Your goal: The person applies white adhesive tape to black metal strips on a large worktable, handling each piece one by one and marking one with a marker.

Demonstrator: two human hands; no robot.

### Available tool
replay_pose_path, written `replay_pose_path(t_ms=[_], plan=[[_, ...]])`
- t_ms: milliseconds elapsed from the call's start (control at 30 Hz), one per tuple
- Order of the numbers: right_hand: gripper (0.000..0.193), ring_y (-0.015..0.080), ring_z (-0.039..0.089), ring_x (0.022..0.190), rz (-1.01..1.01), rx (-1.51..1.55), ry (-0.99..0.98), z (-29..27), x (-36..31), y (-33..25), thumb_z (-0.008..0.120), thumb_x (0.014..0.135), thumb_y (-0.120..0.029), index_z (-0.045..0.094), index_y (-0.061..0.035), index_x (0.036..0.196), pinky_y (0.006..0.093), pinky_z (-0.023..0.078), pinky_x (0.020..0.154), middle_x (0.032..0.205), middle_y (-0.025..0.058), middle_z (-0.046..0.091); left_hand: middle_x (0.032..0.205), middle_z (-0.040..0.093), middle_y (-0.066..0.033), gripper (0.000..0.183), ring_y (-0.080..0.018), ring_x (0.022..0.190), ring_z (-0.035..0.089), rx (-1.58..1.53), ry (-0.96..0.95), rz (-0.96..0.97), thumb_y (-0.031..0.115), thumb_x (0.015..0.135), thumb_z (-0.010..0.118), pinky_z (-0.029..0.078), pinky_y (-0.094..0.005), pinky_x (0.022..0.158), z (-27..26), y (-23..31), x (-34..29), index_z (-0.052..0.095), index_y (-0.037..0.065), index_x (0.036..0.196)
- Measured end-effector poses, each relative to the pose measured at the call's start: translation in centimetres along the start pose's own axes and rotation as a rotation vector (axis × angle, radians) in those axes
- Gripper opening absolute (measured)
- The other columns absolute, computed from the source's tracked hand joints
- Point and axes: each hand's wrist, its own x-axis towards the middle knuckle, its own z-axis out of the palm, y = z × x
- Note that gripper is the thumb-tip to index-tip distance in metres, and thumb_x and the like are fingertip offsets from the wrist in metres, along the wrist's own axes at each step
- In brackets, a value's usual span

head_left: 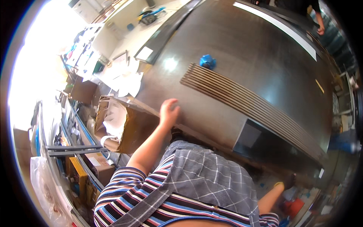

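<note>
My left hand [169, 111] hangs over the near left edge of a large dark table [223, 109]. Its fingers are apart and nothing is in them. Several long, narrow brown strips [249, 104] lie side by side across the table, running from its middle toward the right edge. Behind their left end sits a small shiny blue bundle [207, 61]. In front of the strips rests a flat black sheet [261, 138] at the near edge. My right hand [289, 181] is low at the right, below the table's edge, dark, with its fingers not discernible; a yellow band circles the wrist.
An open cardboard box [130, 126] with white paper stands left of the table. A long white strip [278, 28] lies along the far side. Another person's hand [321, 30] shows at the far right. Shelving with boxes [100, 166] lines my left.
</note>
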Motion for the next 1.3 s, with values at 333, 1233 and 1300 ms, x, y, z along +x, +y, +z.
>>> replay_pose_path(t_ms=[333, 1233, 1300], plan=[[0.026, 0.0133, 0.055, 0.061, -0.610, 0.879, -1.068, -4.6, -32.0, -34.7, 0.057, 0.091, -0.027, 0.060, -0.0016, 0.092, 0.0283, 0.045, 0.059, 0.069, 0.0035, 0.059, 0.124, 0.052, -0.0210, 0.071, -0.0377, 0.116, 0.049, 0.317, 0.296, -0.460, 0.035, 0.070, 0.077, 0.040, -0.0440, 0.100, -14.6, -18.7, 13.5, 0.049, 0.006, 0.129], [0.026, 0.0171, 0.059, 0.048, -0.448, 0.460, -1.911, 4.3, -56.9, -63.7, 0.058, 0.086, -0.022, 0.063, 0.0017, 0.077, 0.0290, 0.046, 0.047, 0.062, 0.0109, 0.064, 0.107, 0.062, -0.0174, 0.068, -0.0285, 0.098, 0.062, -0.312, -0.128, -0.513, 0.002, 0.067, 0.069, 0.050, -0.0363, 0.085, -16.6, -19.3, 13.9, 0.042, 0.003, 0.128], [0.030, 0.0158, 0.057, 0.046, -0.287, 0.469, -1.926, 4.5, -55.9, -63.3, 0.058, 0.089, -0.027, 0.062, 0.0002, 0.078, 0.0273, 0.045, 0.045, 0.062, 0.0102, 0.063, 0.103, 0.064, -0.0148, 0.059, -0.0243, 0.092, 0.064, -0.447, -0.145, -0.565, 0.001, 0.067, 0.070, 0.052, -0.0345, 0.080, -17.0, -20.6, 13.0, 0.047, 0.001, 0.122]])
